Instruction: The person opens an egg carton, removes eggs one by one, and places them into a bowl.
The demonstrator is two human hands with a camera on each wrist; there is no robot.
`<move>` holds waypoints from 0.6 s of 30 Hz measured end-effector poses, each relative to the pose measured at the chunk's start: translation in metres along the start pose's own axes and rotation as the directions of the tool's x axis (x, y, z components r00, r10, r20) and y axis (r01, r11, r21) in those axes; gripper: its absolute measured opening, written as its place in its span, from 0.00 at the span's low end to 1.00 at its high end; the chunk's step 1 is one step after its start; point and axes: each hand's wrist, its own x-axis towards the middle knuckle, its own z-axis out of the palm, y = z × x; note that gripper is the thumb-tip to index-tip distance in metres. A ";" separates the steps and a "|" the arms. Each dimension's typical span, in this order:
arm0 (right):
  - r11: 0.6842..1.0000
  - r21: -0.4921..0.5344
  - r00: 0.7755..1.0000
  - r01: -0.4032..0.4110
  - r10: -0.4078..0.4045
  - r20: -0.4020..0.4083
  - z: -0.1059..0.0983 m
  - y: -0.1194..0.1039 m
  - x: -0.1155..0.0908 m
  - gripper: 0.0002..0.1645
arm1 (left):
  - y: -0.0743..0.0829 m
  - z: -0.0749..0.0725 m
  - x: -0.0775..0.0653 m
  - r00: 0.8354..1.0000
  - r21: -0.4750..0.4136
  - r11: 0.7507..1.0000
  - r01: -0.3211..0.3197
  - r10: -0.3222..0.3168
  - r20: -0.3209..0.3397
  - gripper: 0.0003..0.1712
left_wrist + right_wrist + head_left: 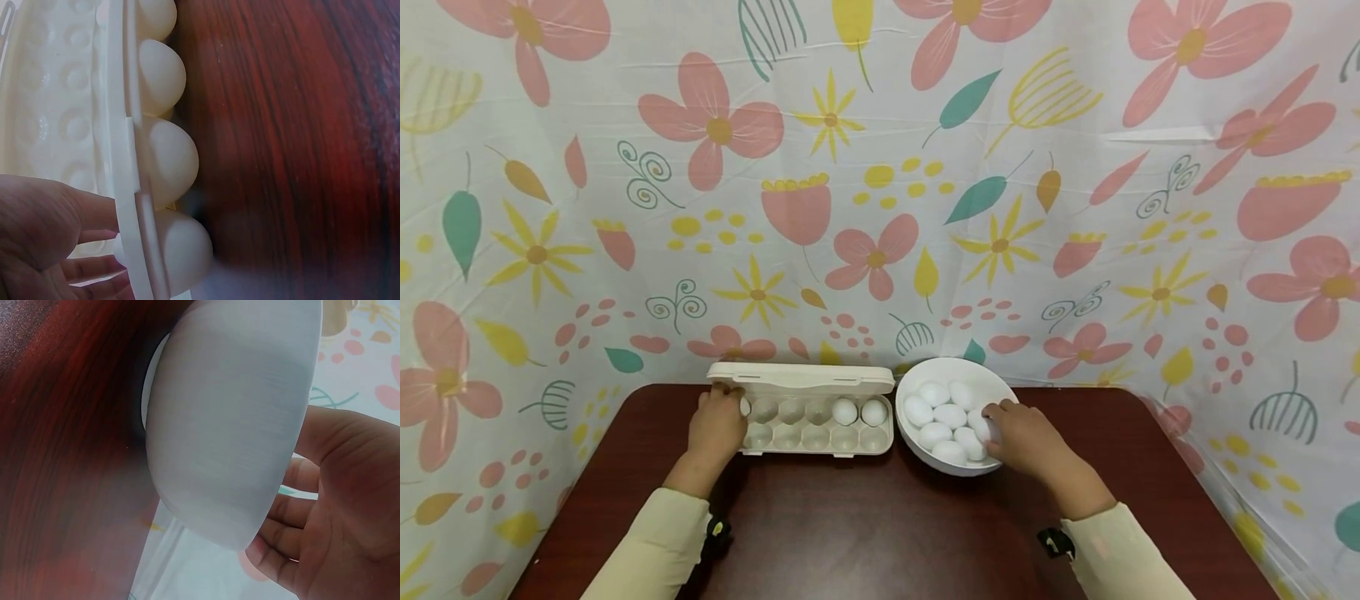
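Note:
An off-white egg carton (808, 455) lies with its lid raised, two white eggs (859, 412) in the right end of its back row. At the carton's left end, my left hand (715, 423) grips a white egg (745, 407), mostly covered by the fingers. The left wrist view has the left hand (37, 231) behind the carton's edge, a sliver of egg (119, 250) by the fingers. A white bowl (917, 454) holds several white eggs (950, 415). My right hand (1026, 435) reaches over its right rim, fingers around an egg (988, 429). In the right wrist view, the bowl wall (231, 425) hides the right fingertips.
Carton and bowl stand side by side near the back of a dark red-brown wooden table (880, 533). Behind it hangs a flower-patterned sheet (880, 167). The carton's raised lid (801, 377) stands along the back.

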 end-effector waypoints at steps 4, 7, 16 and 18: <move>1.000 0.004 1.000 -0.010 0.010 0.003 0.001 -0.001 0.001 0.26 | -0.002 0.000 0.001 1.000 -0.003 1.000 -0.005 0.005 -0.010 0.21; 1.000 0.012 1.000 -0.017 0.017 0.009 0.001 -0.002 0.001 0.27 | -0.002 0.000 0.000 1.000 -0.008 1.000 -0.005 0.005 -0.018 0.21; 0.996 0.058 0.997 -0.071 0.068 0.045 0.001 -0.003 0.000 0.30 | -0.002 -0.001 -0.001 1.000 -0.006 1.000 0.005 -0.005 -0.030 0.21; 0.994 0.076 0.996 -0.081 0.079 0.036 0.001 -0.004 -0.001 0.30 | -0.002 -0.001 -0.001 0.999 -0.005 1.000 0.004 -0.004 -0.040 0.20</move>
